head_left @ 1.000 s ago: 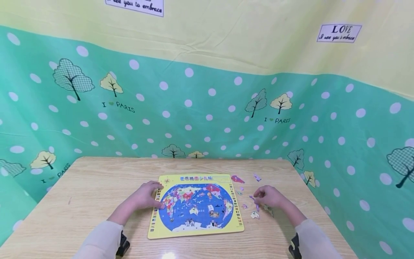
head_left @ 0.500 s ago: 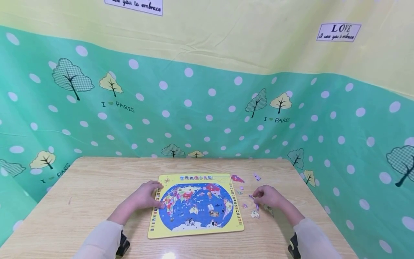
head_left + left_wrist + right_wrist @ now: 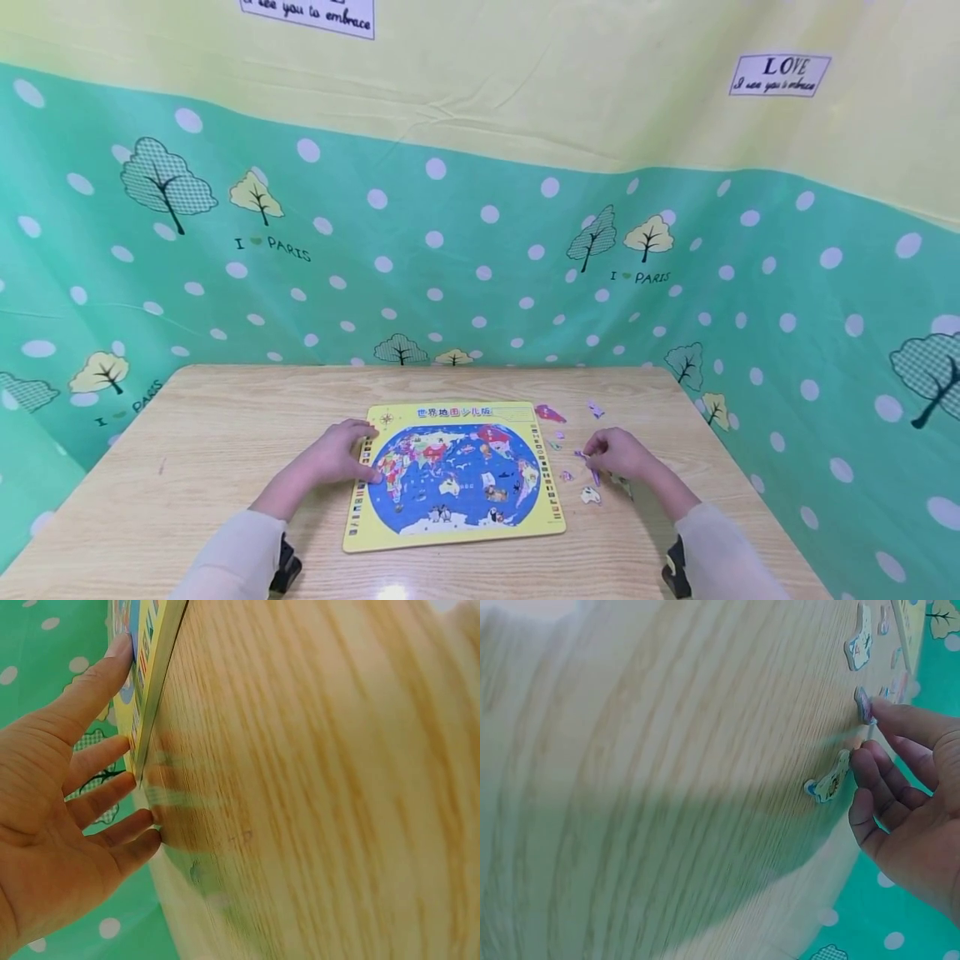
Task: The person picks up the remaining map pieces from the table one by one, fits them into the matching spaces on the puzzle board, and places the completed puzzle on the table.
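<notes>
A yellow-bordered world map puzzle board [image 3: 457, 542] lies flat on the table. My left hand [image 3: 337, 454] is at its left edge. In the left wrist view the thumb [image 3: 118, 645] rests on the board's face, with the other fingers extended and loosely spread beside the edge. Right of the board, the fingertips of my right hand [image 3: 618, 454] pinch a slim purple puzzle piece [image 3: 864, 705] at table level. Close by lie a white Australia-shaped piece [image 3: 591, 495] and a pale, figure-printed piece [image 3: 830, 780], which the right hand partly hides in the head view.
Between the board and the right hand lie small loose pieces, among them a red one [image 3: 551, 413] and a lilac one [image 3: 596, 409]. The wooden table [image 3: 247, 400] ends at a green dotted curtain [image 3: 480, 275] behind and on the right.
Both hands and the board stay nearly where they were. The head view shifts very slightly; the right fingertips remain at the purple puzzle piece.
</notes>
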Motion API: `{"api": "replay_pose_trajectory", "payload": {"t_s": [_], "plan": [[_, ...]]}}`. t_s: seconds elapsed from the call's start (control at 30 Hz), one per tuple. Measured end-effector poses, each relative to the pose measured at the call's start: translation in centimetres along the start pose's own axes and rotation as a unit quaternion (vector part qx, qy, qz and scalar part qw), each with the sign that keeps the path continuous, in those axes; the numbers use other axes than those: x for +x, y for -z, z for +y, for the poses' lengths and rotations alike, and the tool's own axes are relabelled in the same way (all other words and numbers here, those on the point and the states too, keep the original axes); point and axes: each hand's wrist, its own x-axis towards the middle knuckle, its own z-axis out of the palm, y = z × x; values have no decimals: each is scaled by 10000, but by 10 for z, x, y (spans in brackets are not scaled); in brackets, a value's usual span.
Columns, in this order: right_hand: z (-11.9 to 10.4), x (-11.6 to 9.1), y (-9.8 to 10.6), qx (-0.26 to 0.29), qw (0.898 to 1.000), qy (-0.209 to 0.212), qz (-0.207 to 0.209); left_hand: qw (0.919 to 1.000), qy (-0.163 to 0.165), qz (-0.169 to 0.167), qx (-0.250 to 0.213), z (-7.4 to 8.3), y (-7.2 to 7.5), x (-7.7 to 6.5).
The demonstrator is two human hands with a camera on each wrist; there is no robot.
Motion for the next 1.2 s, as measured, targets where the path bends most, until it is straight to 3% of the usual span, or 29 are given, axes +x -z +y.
{"api": "replay_pose_trajectory", "payload": {"t_s": [0.7, 1.2], "plan": [[1, 7, -5, 953, 9947, -260, 282, 10000, 79, 15, -25, -2, -3, 0], [0, 9, 0, 991, 9933, -383, 460, 9999, 135, 58, -28, -1, -3, 1]]}}
